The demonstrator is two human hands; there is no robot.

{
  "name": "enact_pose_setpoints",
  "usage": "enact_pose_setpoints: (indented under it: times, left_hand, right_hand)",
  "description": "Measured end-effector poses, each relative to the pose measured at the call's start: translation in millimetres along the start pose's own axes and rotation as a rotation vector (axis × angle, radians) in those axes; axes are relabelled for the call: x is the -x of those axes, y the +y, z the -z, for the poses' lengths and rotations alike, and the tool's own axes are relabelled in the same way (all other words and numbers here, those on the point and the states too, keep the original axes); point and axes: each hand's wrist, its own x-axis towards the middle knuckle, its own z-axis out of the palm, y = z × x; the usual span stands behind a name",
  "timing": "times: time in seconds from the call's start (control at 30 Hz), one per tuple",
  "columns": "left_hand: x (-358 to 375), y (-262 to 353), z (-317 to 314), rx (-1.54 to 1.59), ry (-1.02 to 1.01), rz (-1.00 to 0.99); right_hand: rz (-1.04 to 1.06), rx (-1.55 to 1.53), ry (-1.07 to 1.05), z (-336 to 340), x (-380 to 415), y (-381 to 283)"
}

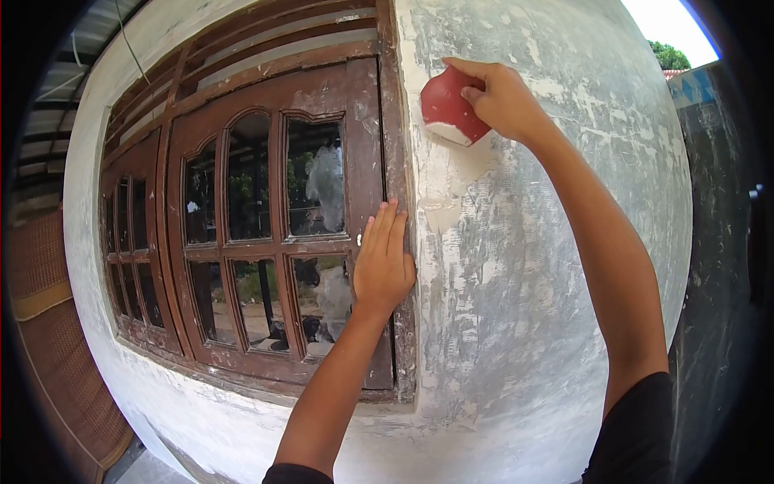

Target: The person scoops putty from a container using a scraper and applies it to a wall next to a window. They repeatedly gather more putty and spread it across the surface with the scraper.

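In the head view my right hand pinches a red putty scraper between thumb and fingers, up high beside the window frame. White paste coats the scraper's lower edge, which is at the wall. A damp-looking beige patch shows on the wall just below it. Lower and to the left, my left hand lies flat with fingers extended against the brown wooden window frame, holding nothing.
The brown window has several glass panes, some smeared whitish. Slatted wood runs above it. A woven brown panel stands at far left. A dark wall borders the right side.
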Motion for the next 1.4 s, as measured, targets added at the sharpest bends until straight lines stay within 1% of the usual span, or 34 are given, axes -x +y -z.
enact_pose_setpoints:
  times: [0.03, 0.07, 0.1, 0.17, 0.2, 0.23, 0.3, 0.37, 0.4, 0.43, 0.5, 0.57, 0.6, 0.63, 0.7, 0.73, 0.77, 0.83, 0.97, 1.03, 1.07, 1.1, 1.17, 1.23, 1.27, 1.37, 1.4]
  left_hand:
    - [-0.2, -0.1, -0.1, 0.001, 0.004, 0.002]
    - [-0.1, -0.3, -0.3, 0.003, 0.006, 0.001]
    - [0.4, -0.4, -0.4, 0.005, 0.005, -0.001]
    - [1.1, -1.0, -0.8, 0.007, 0.012, -0.006]
    - [0.6, -1.5, -1.1, 0.007, 0.02, -0.013]
    - [-0.3, -0.7, -1.1, 0.005, 0.02, -0.016]
    - [-0.5, 1.8, -0.2, 0.002, 0.055, -0.014]
    - [0.7, 0.2, -0.3, 0.006, 0.032, -0.012]
    - [0.5, -0.5, -0.3, 0.007, 0.015, -0.009]
    - [1.3, -0.6, -0.3, 0.007, 0.014, -0.008]
    - [0.8, -0.8, -0.8, 0.003, 0.021, -0.018]
    - [0.7, -0.7, -1.9, -0.002, 0.029, -0.024]
    - [1.0, -1.1, -1.9, -0.007, 0.03, -0.028]
    - [1.0, -1.5, -1.2, -0.009, 0.027, -0.029]
    - [0.6, -0.6, -0.2, 0.003, 0.013, -0.013]
    - [-0.2, 0.1, -0.1, 0.001, 0.016, -0.01]
    - [-0.6, 1.1, 0.0, 0.007, 0.032, -0.007]
    - [0.2, 2.6, -0.2, 0.01, 0.046, -0.004]
    - [0.4, 1.6, 0.4, 0.014, 0.048, -0.006]
    - [0.0, 1.7, -0.2, 0.02, 0.057, -0.008]
    - [-0.3, 1.6, 0.2, 0.022, 0.052, -0.004]
    - [-0.1, 1.4, 0.7, 0.024, 0.044, -0.002]
    - [-0.2, 1.1, 0.5, 0.024, 0.043, -0.006]
    - [-0.1, 0.8, 0.1, 0.03, 0.046, -0.006]
    - [-0.3, 0.7, 0.0, 0.025, 0.046, -0.007]
    - [0.6, 1.1, 0.1, 0.022, 0.05, -0.012]
    - [0.3, 1.3, 0.1, 0.024, 0.056, -0.015]
  right_hand:
    - [0.043, -0.042, -0.129, -3.9, 9.9, -6.8]
    - [0.008, -0.033, -0.295, -7.4, 17.5, -15.3]
    - [-0.044, -0.044, -0.371, -9.0, 21.3, -20.3]
    - [0.015, 0.102, -0.204, -13.7, 9.3, 2.5]
    - [-0.006, 0.085, -0.031, -9.4, -4.0, 18.4]
    - [-0.027, 0.067, 0.142, -3.3, -11.7, 16.1]
    - [-0.073, 0.1, 0.186, 9.0, -13.0, 14.0]
    - [-0.073, -0.038, -0.044, 8.0, -1.9, 1.1]
    - [-0.022, -0.041, -0.189, 3.8, 6.0, -4.8]
    - [0.01, 0.049, -0.292, -3.8, 7.0, 2.2]
    - [0.072, 0.119, -0.163, -9.1, 2.6, 22.4]
    - [-0.058, 0.014, 0.156, 3.5, -10.3, 29.4]
    - [-0.024, 0.056, 0.278, 8.0, -14.1, 33.6]
    - [-0.027, 0.053, 0.28, 9.5, -10.6, 29.3]
    - [-0.012, -0.105, 0.009, 11.2, 5.7, 10.7]
    - [-0.041, -0.072, -0.163, 10.8, 15.8, -4.5]
    - [0.036, -0.12, -0.296, 5.6, 22.9, -5.1]
    - [0.112, -0.038, -0.469, -4.2, 30.6, -12.3]
    - [0.19, 0.027, -0.493, -20.7, 17.1, -14.3]
    - [0.092, 0.006, -0.228, -20.3, -2.4, -13.2]
    - [0.134, 0.029, -0.07, -21.0, -11.9, -10.4]
    - [0.077, -0.015, -0.023, -18.8, -17.7, -6.9]
    - [0.049, -0.044, -0.089, -11.3, -13.4, -12.7]
    - [0.114, -0.024, -0.351, -4.9, 1.0, -18.4]
    - [0.085, 0.046, -0.448, -4.7, 5.6, -20.6]
    - [0.108, 0.109, -0.424, -13.8, -5.4, -3.5]
    - [0.105, 0.08, -0.326, -16.0, -14.9, 3.8]
